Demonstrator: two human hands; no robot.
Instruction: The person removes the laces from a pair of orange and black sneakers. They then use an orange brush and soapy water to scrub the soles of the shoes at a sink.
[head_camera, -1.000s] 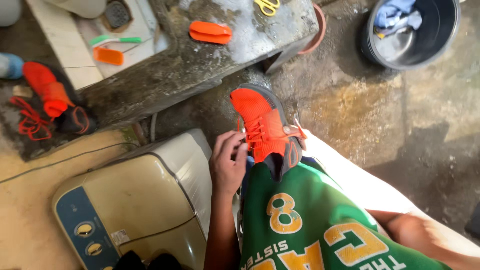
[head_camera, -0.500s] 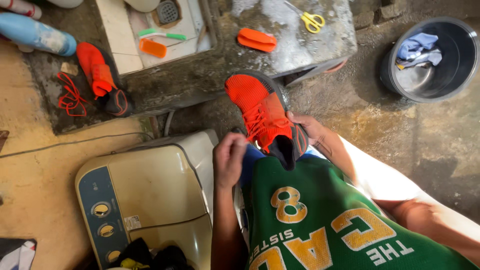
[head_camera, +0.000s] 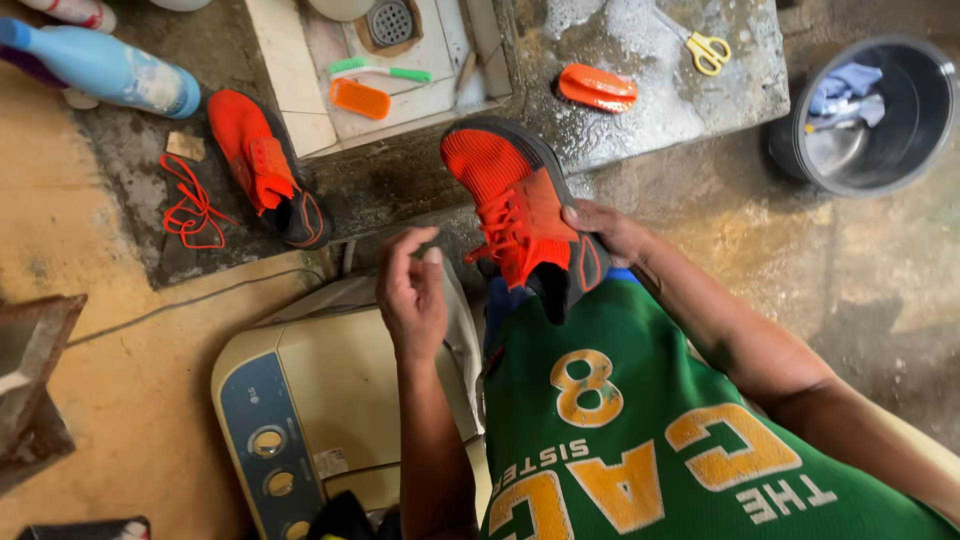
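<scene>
An orange sneaker (head_camera: 510, 205) with a dark sole rests on my lap, toe pointing away from me. My right hand (head_camera: 610, 232) grips its side near the heel. My left hand (head_camera: 412, 290) hovers just left of the shoe, fingers pinched together near the orange laces; I cannot tell whether a lace end is in them. The matching sneaker (head_camera: 265, 180) lies on the wet ground to the left, unlaced, with its loose orange lace (head_camera: 190, 205) beside it.
A cream washing machine (head_camera: 320, 410) stands below my left hand. On the concrete slab ahead lie an orange brush (head_camera: 597, 88), yellow scissors (head_camera: 708, 50), a toothbrush (head_camera: 378, 70) and a small orange brush (head_camera: 360, 98). A dark basin (head_camera: 880, 115) with cloths sits right. A blue bottle (head_camera: 110, 68) lies far left.
My left hand has come off the shoe's laces and pulled back to the left. My right hand has come into view holding the shoe. The view has shifted left.
</scene>
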